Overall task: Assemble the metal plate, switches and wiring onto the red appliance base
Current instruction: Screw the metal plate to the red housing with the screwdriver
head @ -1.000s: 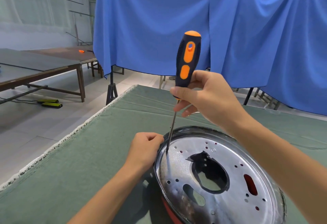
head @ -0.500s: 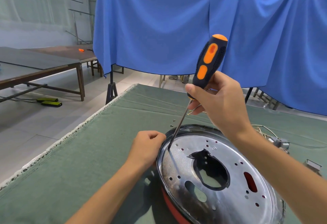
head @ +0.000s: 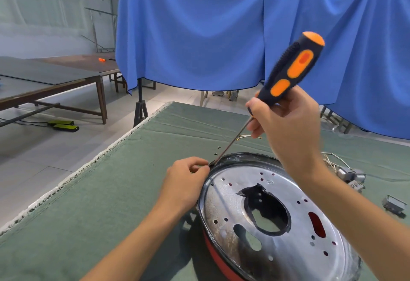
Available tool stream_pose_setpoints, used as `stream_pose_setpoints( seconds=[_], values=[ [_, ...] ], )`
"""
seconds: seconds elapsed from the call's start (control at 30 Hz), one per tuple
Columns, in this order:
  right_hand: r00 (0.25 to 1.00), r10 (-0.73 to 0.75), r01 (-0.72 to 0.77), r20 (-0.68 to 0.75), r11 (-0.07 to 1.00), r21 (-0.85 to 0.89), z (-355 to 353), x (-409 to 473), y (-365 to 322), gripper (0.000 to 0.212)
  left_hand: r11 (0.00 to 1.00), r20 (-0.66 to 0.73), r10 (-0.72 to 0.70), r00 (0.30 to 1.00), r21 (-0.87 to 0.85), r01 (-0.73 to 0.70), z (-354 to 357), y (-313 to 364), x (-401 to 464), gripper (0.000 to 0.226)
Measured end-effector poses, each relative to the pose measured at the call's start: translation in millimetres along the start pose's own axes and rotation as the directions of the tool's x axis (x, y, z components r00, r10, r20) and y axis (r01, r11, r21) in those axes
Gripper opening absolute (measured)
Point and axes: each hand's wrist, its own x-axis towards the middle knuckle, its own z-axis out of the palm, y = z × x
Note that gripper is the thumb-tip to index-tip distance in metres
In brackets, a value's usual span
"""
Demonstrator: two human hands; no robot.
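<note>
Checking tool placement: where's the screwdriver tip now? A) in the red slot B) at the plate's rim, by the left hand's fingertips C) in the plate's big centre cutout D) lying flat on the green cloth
B: the screwdriver, gripped by the right hand, slants down so its tip meets the left hand at the rim of the plate.

One screwdriver [head: 288,74] stands at the upper right of the frame, and one round metal plate [head: 273,221] lies at the lower right on one red base [head: 218,260]. Two loose screws [head: 217,150] lie at centre. Two hands show: the left hand [head: 185,183] and the right hand [head: 288,130]. Two yellow-green bars [head: 64,125] lie on the floor at left.
</note>
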Motion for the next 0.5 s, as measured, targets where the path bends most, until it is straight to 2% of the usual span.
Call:
stream_pose_setpoints(
  seconds=[0.07,0.13,0.17,0.23,0.3,0.4,0.5],
  values=[
    [0.998,0.001,0.0,-0.067,1.0,0.003,-6.2,-3.9,6.0,0.011,0.972,-0.029,0.162,0.986,0.176,-0.154,-6.8,6.7,-3.2,0.012],
    [0.99,0.003,-0.001,-0.144,1.0,0.01,-12.8,-6.2,10.9,0.011,0.888,0.062,0.28,0.958,0.363,-0.282,-14.0,15.6,-3.8,0.009],
    [0.985,0.01,-0.006,-0.17,1.0,0.019,-15.9,-7.6,13.0,0.012,0.818,0.141,0.296,0.945,0.473,-0.327,-15.5,21.3,-2.9,0.01],
    [0.981,0.023,-0.018,-0.194,0.999,0.03,-19.6,-12.8,18.1,0.01,0.655,0.293,0.271,0.917,0.641,-0.399,-13.3,31.5,-0.1,0.014],
    [0.979,0.033,-0.034,-0.199,0.999,-0.002,-20.4,-20.7,25.7,0.008,0.521,0.38,0.215,0.9,0.735,-0.434,-7.7,40.4,2.8,0.019],
    [0.986,0.062,-0.061,-0.157,0.998,0.01,-19.1,-34.4,37.5,0.008,0.339,0.441,0.172,0.881,0.813,-0.473,-2.8,48.6,6.1,0.02],
    [0.995,0.052,-0.054,-0.088,0.998,-0.025,-18.9,-43.4,45.1,0.016,0.222,0.481,0.19,0.856,0.828,-0.514,-4.4,52.3,7.3,0.016]
  ],
)
